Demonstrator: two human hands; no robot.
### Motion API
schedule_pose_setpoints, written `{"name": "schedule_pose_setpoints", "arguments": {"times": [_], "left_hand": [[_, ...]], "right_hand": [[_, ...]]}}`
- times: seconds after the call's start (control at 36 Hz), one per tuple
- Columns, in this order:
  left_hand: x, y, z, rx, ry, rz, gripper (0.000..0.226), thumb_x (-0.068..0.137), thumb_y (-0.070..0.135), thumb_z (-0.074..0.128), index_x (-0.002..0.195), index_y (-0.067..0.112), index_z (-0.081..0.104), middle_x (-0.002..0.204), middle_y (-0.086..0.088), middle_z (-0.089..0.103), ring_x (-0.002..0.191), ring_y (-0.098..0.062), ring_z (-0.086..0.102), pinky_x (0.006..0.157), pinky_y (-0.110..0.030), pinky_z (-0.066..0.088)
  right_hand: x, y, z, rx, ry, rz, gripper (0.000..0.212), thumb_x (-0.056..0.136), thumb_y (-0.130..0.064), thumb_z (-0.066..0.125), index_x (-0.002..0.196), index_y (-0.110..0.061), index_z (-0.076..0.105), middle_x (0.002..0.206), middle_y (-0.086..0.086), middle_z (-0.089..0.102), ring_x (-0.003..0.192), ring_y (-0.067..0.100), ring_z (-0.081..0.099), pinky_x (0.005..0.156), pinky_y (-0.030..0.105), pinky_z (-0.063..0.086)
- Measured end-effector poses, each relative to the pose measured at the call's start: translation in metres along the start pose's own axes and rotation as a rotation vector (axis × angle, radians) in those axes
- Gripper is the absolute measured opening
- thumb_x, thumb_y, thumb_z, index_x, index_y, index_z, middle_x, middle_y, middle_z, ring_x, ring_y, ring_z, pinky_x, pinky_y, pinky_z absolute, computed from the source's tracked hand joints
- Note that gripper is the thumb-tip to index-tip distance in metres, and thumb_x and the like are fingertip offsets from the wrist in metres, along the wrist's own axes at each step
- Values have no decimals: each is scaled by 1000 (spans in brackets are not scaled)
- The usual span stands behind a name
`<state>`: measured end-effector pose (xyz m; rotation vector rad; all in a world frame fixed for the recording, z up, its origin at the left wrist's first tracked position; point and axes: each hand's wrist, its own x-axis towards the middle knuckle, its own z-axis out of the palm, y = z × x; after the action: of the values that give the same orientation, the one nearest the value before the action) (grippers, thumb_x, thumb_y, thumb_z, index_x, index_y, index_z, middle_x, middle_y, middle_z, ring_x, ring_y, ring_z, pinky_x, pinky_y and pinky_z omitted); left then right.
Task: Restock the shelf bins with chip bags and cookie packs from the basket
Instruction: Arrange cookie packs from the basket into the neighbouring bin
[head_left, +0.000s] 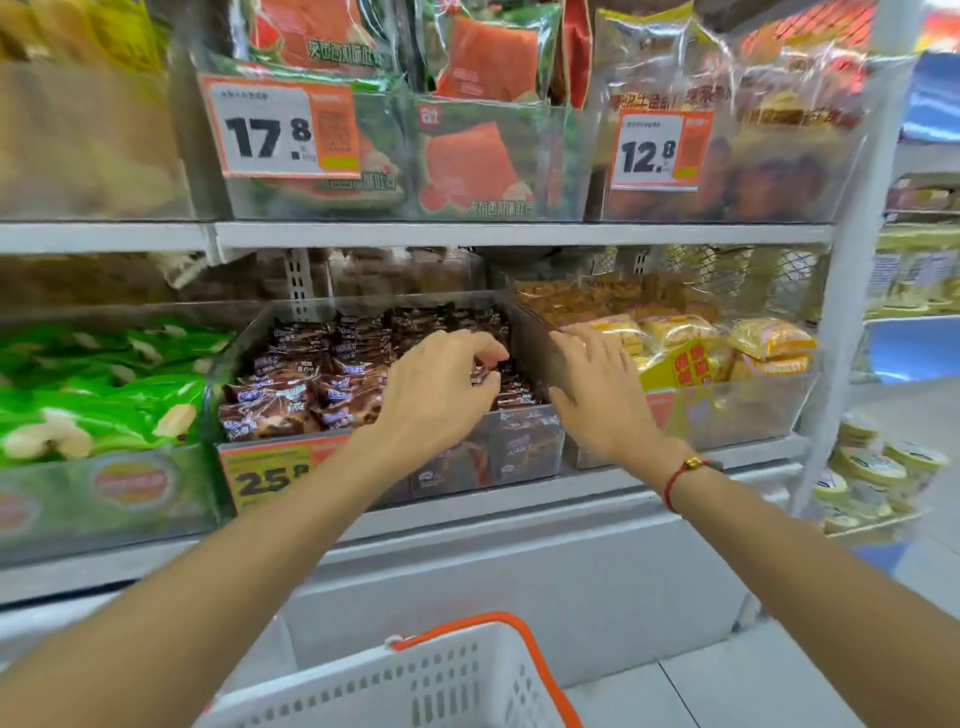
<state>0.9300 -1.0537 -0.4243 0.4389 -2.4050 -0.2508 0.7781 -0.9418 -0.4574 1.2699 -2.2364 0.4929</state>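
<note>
Nearest us, at the bottom edge: 1 white plastic basket (415, 686), perforated walls, orange handle (524, 654) arched over it; its contents lie out of view.

Above it: 2 bare forearms reaching up and forward over the white shelf front. On our right wrist, 1 thin red cord bracelet (675, 480) with a small gold bead.

Our left hand (436, 395): palm down over the middle clear bin (524, 441), fingers curled, thumb and fingertips pinching 1 small brown cookie pack (483, 375) at the top of the pile near the bin's right side.

Our right hand (597, 395): fingers straight and slightly spread, lying against the clear wall between the middle bin and the right-hand bin (737, 410); it holds nothing.

Middle bin: rigid transparent plastic, rectangular, heaped with glossy brown wrapped cookie packs (291, 400). 1 orange-and-white price tag (270, 475) on its front, partly hidden by our left arm, showing "25".

Left bin: shiny green chip bags (98, 395), pillow-shaped.

Right bin: yellow crinkled packs (769, 343).

Upper shelf, farthest: clear bins of upright orange-and-green bags (467, 166), with price tags reading 17.8 (283, 132) and 12.8 (660, 150).
</note>
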Motion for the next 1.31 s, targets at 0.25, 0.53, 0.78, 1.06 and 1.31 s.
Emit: {"name": "schedule_pose_setpoints", "arguments": {"times": [0.25, 0.53, 0.78, 1.06, 1.31], "left_hand": [[-116, 3, 16, -214, -24, -239, 21, 87, 27, 59, 104, 36, 66, 98, 18, 68, 94, -6, 61, 81, -28, 49], [-270, -54, 92, -332, -632, -684, 14, 91, 29, 57, 100, 34, 67, 109, 9, 67, 103, -15, 62, 92, -30, 48], [-405, -59, 163, -429, -1388, -736, 48, 95, 43, 53, 135, 15, 51, 132, -7, 50, 117, -23, 52, 98, -34, 42], [-425, -71, 186, -501, -1479, -825, 59, 88, 1, 55, 142, 21, 43, 148, -4, 33, 124, -24, 43, 93, -30, 41], [-436, -76, 190, -646, -1072, -1101, 25, 88, 11, 64, 112, 12, 58, 98, -4, 61, 81, -11, 58, 69, -17, 48]], "right_hand": [[-133, -38, 4, 360, -72, 19, 35, 87, -12, 61, 121, -20, 56, 117, 0, 52, 109, 18, 45, 84, 32, 40], [-250, -74, 84, 557, -795, 198, 24, 90, -5, 51, 89, -27, 61, 90, -1, 63, 80, 16, 59, 71, 24, 44], [-334, -107, 153, 352, -1518, -6, 44, 92, -14, 59, 134, -16, 48, 135, 6, 50, 117, 20, 50, 93, 27, 42], [-367, -129, 189, 304, -1707, -55, 59, 86, -4, 58, 140, -21, 40, 140, 7, 44, 121, 27, 48, 99, 41, 46], [-357, -132, 192, 535, -1504, 265, 33, 89, -2, 59, 120, -14, 62, 120, 8, 60, 87, 14, 61, 61, 13, 47]]}}
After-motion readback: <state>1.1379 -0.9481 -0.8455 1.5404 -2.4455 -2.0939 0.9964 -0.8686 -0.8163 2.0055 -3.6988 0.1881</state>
